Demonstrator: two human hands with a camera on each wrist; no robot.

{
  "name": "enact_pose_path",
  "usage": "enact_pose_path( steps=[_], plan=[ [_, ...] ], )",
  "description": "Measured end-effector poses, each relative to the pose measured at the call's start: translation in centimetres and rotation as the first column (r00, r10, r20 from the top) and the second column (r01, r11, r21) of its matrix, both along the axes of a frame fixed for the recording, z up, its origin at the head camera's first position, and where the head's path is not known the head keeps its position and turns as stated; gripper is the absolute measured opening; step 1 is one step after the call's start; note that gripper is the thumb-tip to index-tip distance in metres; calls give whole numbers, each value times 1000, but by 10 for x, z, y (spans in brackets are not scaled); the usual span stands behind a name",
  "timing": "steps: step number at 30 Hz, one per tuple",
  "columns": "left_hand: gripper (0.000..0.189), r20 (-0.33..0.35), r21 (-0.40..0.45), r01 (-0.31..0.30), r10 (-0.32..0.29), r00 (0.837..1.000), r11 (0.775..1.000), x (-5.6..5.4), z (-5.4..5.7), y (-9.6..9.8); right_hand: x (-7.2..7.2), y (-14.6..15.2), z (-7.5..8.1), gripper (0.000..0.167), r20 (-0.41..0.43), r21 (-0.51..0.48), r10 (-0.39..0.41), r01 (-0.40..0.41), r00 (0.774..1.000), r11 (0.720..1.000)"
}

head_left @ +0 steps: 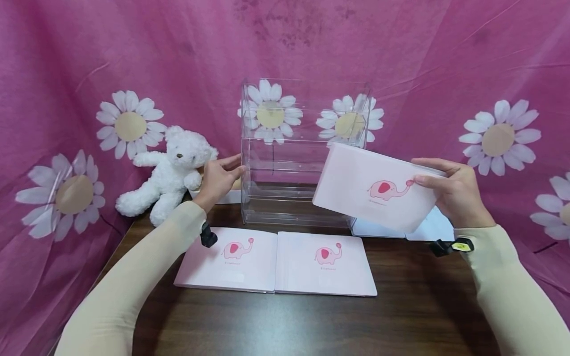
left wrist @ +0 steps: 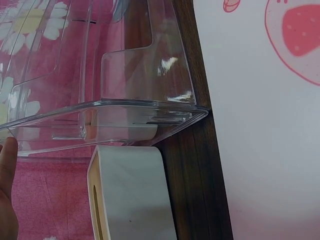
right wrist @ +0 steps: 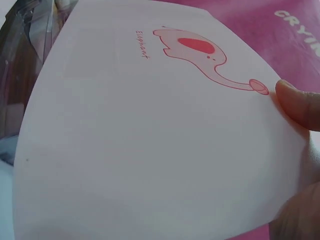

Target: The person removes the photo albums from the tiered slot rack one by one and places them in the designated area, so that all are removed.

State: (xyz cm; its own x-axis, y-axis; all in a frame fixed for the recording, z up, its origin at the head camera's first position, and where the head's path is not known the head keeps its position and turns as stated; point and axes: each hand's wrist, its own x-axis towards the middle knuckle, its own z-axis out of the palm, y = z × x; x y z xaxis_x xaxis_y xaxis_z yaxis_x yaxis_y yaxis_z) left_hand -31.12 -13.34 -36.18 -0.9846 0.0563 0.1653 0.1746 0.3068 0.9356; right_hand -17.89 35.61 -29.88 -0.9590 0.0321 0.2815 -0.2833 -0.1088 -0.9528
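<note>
My right hand (head_left: 458, 190) grips a pale pink notebook (head_left: 356, 173) by its right end, thumb on the cover and fingers behind. It is held tilted in the air, overlapping the right part of a clear plastic tiered rack (head_left: 285, 216) in the head view. A red elephant and the word "Elephant" show on the cover (right wrist: 150, 140). My left hand (head_left: 219, 180) touches the rack's left side with its fingertips; in the left wrist view only part of the hand (left wrist: 7, 190) shows. Two pink elephant notebooks (head_left: 227, 277) lie side by side before the rack.
A white plush bear (head_left: 178, 163) sits left of the rack. Between them stands a white box with a slotted wooden top (left wrist: 132, 195). Light blue notebooks (head_left: 429, 227) lie to the right behind the held one. Pink flowered cloth (head_left: 423, 59) surrounds the wooden table (head_left: 401, 316).
</note>
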Motion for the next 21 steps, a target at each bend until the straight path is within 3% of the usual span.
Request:
enact_pose_path(
  steps=[7,16,21],
  plan=[
    [47,12,-14,-6,6,1000,1000,0,1,1,13,25,-3,39,29,-27,-25,26,999,999],
    [48,31,-23,-4,5,1000,1000,4,3,2,28,51,-9,42,20,-102,-1,3,1000,995],
    [48,25,-18,-1,2,1000,1000,4,4,1,34,67,-13,43,67,-142,8,2,998,990]
  ],
)
